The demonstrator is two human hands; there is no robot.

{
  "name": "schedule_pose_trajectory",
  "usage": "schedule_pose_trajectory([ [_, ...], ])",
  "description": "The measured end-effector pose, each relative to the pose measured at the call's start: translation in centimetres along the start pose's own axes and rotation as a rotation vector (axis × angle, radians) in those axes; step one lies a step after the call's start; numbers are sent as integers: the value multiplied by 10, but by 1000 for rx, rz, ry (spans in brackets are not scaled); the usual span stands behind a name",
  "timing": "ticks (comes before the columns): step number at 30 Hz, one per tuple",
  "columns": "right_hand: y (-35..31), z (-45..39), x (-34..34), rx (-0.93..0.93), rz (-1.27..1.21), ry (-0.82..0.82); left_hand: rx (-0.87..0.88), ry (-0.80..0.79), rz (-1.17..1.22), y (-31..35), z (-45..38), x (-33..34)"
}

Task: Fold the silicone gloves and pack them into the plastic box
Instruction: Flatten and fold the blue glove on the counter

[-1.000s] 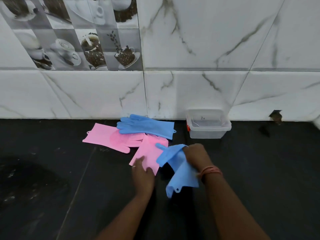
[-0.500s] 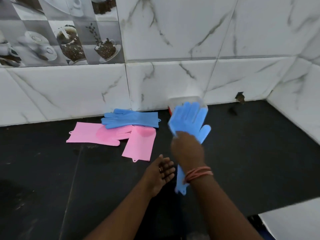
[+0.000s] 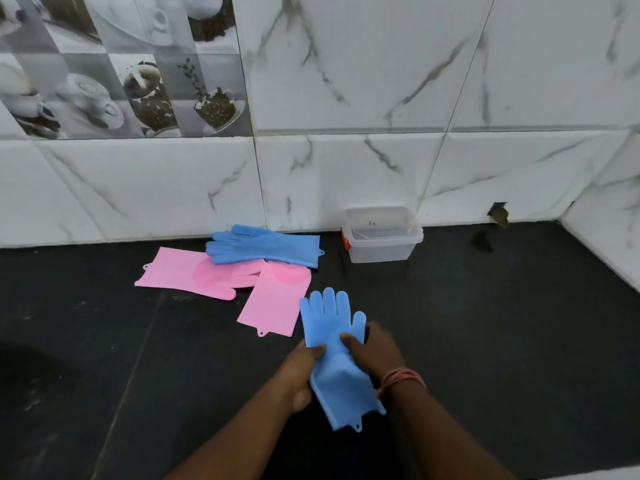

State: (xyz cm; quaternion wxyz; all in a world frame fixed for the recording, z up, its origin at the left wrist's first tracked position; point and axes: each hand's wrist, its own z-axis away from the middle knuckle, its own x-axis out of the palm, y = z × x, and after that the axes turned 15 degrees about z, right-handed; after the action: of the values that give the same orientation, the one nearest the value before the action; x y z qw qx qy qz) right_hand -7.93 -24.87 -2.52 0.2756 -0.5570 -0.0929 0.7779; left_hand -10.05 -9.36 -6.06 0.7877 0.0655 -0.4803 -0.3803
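Note:
Both my hands hold one blue silicone glove (image 3: 334,336) stretched out flat over the black counter, fingers pointing away from me. My left hand (image 3: 301,370) grips its left edge and my right hand (image 3: 375,351) grips its right edge near the thumb. A second blue glove (image 3: 266,249) lies by the wall, partly over two pink gloves: one (image 3: 187,271) lying sideways, the other (image 3: 277,301) with its cuff toward me. The clear plastic box (image 3: 382,237) stands open against the wall, to the right of the gloves.
The black counter (image 3: 502,323) meets white marble wall tiles at the back and on the right. A small dark hole (image 3: 498,213) shows in the wall near the back right corner. The counter's front edge shows at bottom right.
The blue glove was lifted up by my right hand alone, then came back down. My left hand has now taken hold of it, and the glove is spread out flat.

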Motion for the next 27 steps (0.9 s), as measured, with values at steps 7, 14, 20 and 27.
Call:
schedule_pose_trajectory([
  [7,11,-32,-11,14,-593,-73,38,-10,68,-6,-13,6],
  [14,17,-41,3,-33,-470,50,211,416,-305,1,-21,10],
  [20,27,-35,24,20,-158,87,320,574,-1011,30,-19,15],
  [27,16,-34,28,88,-82,139,336,503,-967,40,-16,1],
])
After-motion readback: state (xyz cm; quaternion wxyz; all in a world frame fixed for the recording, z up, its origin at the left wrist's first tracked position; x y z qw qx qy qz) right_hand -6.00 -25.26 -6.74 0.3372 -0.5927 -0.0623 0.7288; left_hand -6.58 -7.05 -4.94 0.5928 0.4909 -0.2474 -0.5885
